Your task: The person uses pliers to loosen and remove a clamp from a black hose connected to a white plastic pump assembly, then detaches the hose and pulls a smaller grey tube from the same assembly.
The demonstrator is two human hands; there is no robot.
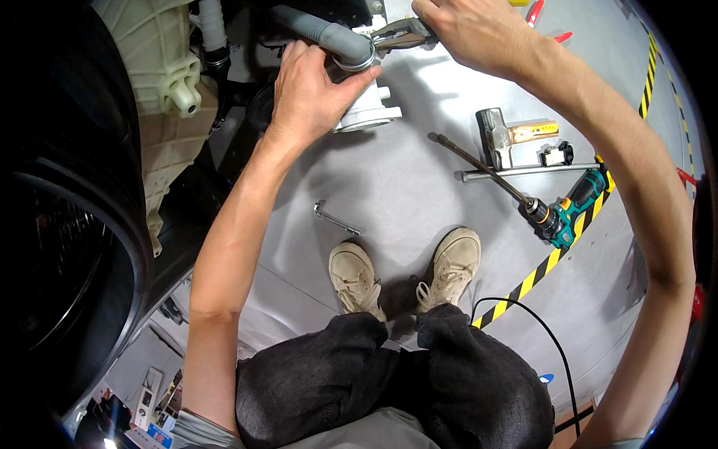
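Observation:
My left hand (310, 97) is closed around the joint between a bent grey hose (329, 35) and a white plastic fitting (370, 114), with the thumb pressed just below the hose end. A metal ring clamp (357, 66) circles the hose there. My right hand (479, 31) grips a pair of pliers (405, 34) by the handles. The plier jaws point left and meet the hose at the clamp; whether they bite on it I cannot tell. Part of the white fitting is hidden behind my left fingers.
At left stands an opened machine with a cream plastic tub (168, 90) and a dark round rim (138, 247). On the grey floor lie a hammer (495, 138), a metal bar (523, 170), a teal cordless drill (572, 208) with a long bit, and a small socket wrench (336, 218). A black cable (557, 348) curves at right.

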